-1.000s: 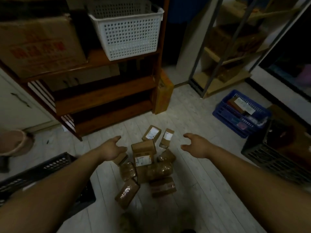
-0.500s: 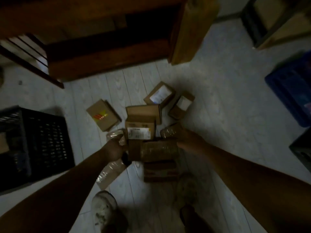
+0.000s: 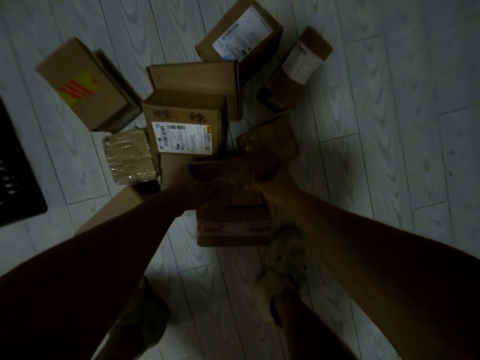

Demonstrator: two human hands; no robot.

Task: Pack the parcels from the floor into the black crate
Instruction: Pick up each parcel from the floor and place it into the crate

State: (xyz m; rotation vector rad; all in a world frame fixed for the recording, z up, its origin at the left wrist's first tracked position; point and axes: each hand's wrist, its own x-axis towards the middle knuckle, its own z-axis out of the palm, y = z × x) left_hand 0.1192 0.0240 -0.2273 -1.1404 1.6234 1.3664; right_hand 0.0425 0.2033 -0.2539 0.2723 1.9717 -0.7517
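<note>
Left hand [image 3: 179, 178] and right hand [image 3: 270, 172] each curl round an opposite end of a brown, glossy, tape-wrapped cardboard parcel [image 3: 231, 185] over the middle of the pale wood-grain plank floor [image 3: 389, 126]. A matt rectangular white-labelled cardboard box [image 3: 184, 133] sits just beyond it. The black lattice plastic crate [image 3: 15, 162] stands well apart at the floor's left side.

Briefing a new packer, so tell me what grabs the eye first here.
Both hands meet mid-frame, left hand and right hand gripping a taped parcel from its two ends. Just beyond it sits a box with a white barcode label, and a box with a red-and-yellow mark lies at upper left; the black crate shows at the left edge.
</note>
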